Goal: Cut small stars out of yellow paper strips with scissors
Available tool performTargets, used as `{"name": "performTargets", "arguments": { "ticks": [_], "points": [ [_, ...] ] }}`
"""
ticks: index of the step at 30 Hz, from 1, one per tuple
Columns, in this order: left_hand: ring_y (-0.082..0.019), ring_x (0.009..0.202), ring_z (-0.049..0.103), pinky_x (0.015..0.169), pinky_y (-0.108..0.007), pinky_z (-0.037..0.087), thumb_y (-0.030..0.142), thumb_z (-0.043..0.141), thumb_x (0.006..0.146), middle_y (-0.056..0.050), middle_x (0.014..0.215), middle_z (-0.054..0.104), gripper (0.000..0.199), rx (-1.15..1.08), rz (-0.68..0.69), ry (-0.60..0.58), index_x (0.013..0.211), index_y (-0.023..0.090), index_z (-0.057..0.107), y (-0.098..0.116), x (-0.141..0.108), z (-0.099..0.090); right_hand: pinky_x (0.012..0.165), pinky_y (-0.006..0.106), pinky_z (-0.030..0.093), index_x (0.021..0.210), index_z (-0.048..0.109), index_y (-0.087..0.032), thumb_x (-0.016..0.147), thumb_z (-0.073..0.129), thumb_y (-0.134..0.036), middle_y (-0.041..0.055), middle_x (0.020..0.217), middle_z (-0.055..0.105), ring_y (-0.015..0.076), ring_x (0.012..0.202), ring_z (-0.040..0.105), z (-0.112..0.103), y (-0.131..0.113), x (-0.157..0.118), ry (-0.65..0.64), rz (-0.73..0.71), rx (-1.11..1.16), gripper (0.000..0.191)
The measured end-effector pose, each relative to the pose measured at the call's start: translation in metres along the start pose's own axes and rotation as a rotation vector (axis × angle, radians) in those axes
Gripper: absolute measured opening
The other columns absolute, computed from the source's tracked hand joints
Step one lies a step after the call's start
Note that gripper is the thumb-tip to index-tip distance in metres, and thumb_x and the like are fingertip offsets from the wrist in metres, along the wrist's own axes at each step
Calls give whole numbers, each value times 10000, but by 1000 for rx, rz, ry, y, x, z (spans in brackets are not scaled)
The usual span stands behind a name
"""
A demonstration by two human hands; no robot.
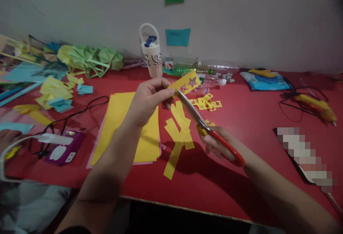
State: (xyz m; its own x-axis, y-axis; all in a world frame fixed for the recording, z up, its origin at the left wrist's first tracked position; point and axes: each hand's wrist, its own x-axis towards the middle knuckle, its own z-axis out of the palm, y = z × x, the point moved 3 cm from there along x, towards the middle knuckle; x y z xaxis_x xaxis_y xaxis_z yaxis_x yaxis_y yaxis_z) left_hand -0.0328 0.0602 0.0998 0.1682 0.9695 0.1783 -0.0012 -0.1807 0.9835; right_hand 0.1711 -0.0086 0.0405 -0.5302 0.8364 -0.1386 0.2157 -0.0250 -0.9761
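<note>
A: State the condition of each grip.
B: The left hand (151, 101) pinches one end of a yellow paper strip (188, 79) between thumb and fingers. The right hand (228, 137) is closed around the handles of the red-handled scissors (203, 124).
A: Why this hold?
B: Presumably to steady the strip: it is raised above the table (144, 187), its star-shaped cutouts exposed, with the blade tips beside the left thumb.
A: Surrounding items?
B: Loose yellow strips (174, 133) lie below the hands, probably for easy reach. Star-punched paper pieces (211, 103) lie beyond the scissors. A stack of yellow sheets (147, 144) lies to the left, partly covered by the left forearm.
A: What is unclear?
B: The blade gap cannot be determined. Fingers hide the strip's held end. A rectangular object (300, 151) at right is pixelated; another person's hand (7, 141) is cut off at the left edge.
</note>
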Motion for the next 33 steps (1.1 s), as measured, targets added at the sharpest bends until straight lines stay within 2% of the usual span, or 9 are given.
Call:
{"name": "performTargets", "arguments": {
  "ticks": [3, 6, 12, 18, 21, 26, 33],
  "points": [
    [-85, 456, 555, 469, -213, 496, 262, 669, 719, 15, 562, 618, 134, -27, -4, -15, 659, 182, 579, 0, -1, 2, 381, 246, 393, 633, 438, -226, 830, 539, -741, -89, 454, 389, 55, 326, 313, 1, 10, -1, 62, 9, 60, 560],
    [-88, 463, 563, 471, -216, 498, 271, 673, 714, 6, 574, 631, 162, -24, -32, -45, 639, 178, 563, -1, -2, 7, 384, 257, 403, 645, 431, -234, 837, 541, -730, -103, 413, 359, 65, 312, 318, 2, 14, -1, 77, 20, 66, 543],
    [-79, 449, 550, 456, -209, 484, 244, 663, 706, 27, 549, 602, 169, -74, -19, -18, 632, 184, 523, -1, -2, 11, 395, 262, 390, 623, 388, -240, 821, 549, -755, -104, 422, 353, 64, 336, 319, 4, 7, -1, 55, 13, 50, 574],
    [-79, 448, 549, 449, -206, 475, 222, 656, 699, 31, 540, 587, 191, -58, -24, -16, 612, 188, 490, -2, -1, 8, 393, 252, 354, 648, 421, -227, 843, 534, -738, -89, 461, 376, 67, 363, 338, 1, 11, -2, 31, 32, 49, 558],
    [-85, 452, 555, 455, -212, 479, 210, 648, 706, 29, 534, 580, 177, -34, -20, -6, 614, 187, 499, -3, 0, 6, 369, 234, 297, 642, 428, -222, 814, 549, -756, -78, 499, 388, 62, 371, 339, 0, 8, -2, -8, 33, 4, 573],
    [-90, 453, 558, 457, -222, 483, 206, 651, 716, 25, 535, 578, 168, -22, -11, 2, 617, 185, 517, -5, 0, 5, 405, 239, 333, 641, 425, -226, 859, 540, -698, -78, 483, 398, 73, 394, 361, -3, 1, -1, -14, -16, -52, 532],
    [-88, 460, 557, 453, -212, 482, 209, 664, 697, 17, 535, 599, 147, -20, -12, -12, 611, 181, 548, -6, -1, 5, 362, 223, 287, 610, 440, -219, 852, 540, -709, -64, 515, 407, 61, 376, 351, -2, -3, -1, -22, -28, -49, 556]
  ]
}}
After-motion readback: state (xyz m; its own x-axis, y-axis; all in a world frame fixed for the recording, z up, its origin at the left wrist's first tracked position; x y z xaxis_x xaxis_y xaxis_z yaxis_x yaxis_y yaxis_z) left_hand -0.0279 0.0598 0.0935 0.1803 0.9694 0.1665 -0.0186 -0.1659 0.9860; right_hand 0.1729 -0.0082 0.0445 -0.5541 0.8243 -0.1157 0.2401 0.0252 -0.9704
